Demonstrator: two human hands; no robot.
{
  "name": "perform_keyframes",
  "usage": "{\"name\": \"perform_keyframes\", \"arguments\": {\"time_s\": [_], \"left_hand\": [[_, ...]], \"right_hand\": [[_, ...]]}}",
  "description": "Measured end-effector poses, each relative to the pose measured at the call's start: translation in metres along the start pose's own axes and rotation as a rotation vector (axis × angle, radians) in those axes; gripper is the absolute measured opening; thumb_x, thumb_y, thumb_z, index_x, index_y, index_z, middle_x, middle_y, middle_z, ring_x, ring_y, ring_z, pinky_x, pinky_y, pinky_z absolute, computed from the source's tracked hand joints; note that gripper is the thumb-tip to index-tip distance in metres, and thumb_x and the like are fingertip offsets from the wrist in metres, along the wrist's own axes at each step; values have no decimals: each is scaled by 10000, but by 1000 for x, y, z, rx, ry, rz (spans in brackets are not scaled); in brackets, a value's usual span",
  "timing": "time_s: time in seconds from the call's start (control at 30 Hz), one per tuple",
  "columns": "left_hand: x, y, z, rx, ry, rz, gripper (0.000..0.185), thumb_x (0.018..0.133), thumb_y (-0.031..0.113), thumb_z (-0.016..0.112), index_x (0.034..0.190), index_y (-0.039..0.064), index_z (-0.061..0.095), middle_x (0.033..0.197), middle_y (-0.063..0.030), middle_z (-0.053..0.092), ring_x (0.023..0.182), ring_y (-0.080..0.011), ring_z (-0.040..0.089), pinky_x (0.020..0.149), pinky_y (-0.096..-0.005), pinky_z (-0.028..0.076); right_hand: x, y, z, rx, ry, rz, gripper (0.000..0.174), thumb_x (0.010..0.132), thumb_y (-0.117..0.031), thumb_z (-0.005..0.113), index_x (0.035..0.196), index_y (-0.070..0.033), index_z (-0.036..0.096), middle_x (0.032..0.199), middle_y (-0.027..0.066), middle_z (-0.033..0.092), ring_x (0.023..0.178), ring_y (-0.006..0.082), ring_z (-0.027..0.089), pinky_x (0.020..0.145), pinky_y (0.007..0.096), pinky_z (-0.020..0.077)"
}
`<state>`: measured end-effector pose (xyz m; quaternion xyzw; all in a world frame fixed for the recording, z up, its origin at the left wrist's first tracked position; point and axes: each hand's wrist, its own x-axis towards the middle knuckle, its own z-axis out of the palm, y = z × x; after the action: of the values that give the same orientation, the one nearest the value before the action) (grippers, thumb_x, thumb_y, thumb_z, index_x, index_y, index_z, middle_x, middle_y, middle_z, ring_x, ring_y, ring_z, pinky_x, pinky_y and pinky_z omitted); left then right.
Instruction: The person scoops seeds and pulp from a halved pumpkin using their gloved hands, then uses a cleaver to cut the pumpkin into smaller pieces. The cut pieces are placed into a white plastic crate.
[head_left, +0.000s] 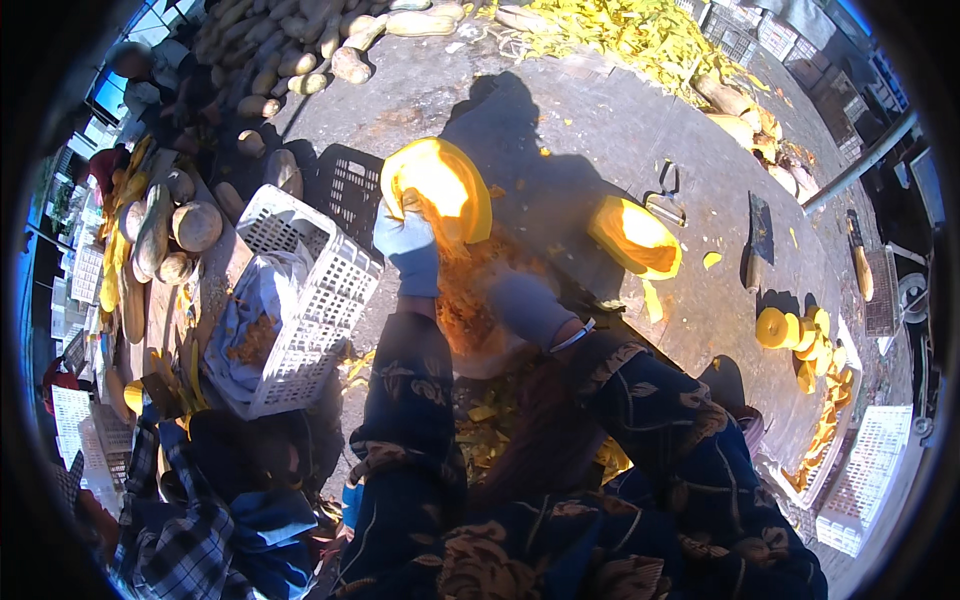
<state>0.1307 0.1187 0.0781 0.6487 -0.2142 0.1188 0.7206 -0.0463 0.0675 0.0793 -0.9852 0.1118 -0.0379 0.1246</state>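
Note:
My left hand (409, 244), in a light glove, grips a peeled, hollowed piece of yellow-orange pumpkin (446, 187) by its rim; stringy orange fibres hang from it. Below and to the right, my gloved right hand (529, 304) is blurred over a heap of orange pumpkin pulp (469, 300); whether it holds anything does not show. Another hollowed pumpkin piece (636, 238) lies on the work surface to the right, with a peeler-like metal tool (666, 206) behind it.
A white plastic crate (319, 315) with cloth and pulp stands left. At right lie a cleaver (759, 232), a wooden-handled knife (861, 259) and pumpkin rings (795, 334). Whole squashes (300, 34) and yellow peelings (622, 34) are heaped at the back. A person in a plaid sleeve (176, 540) is at lower left.

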Motion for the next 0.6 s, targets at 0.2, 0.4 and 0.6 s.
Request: {"name": "perform_keyframes", "arguments": {"time_s": [0.2,0.4,0.6], "left_hand": [[-6,-11,-30,-101,13,-123,199,915,182,626,984,-4,643,793,-38,650,692,-96,573,636,-254,483],[-13,-6,-11,4,-100,-139,201,905,155,635,1017,-12,647,833,-11,658,739,-75,571,668,-242,486],[-4,-1,-15,-188,9,-172,195,907,135,634,1036,-12,639,853,-25,663,730,-81,571,661,-246,491]], "right_hand": [[23,-17,-31,161,238,-22,148,821,-76,572,957,-44,620,987,168,586,727,318,680,649,384,559],[46,-17,-46,201,261,39,126,852,-56,522,953,-31,591,930,130,593,761,307,659,648,366,543],[11,-9,-16,-142,16,-128,166,819,-90,586,975,-52,629,992,121,600,773,260,691,622,361,562]]}}
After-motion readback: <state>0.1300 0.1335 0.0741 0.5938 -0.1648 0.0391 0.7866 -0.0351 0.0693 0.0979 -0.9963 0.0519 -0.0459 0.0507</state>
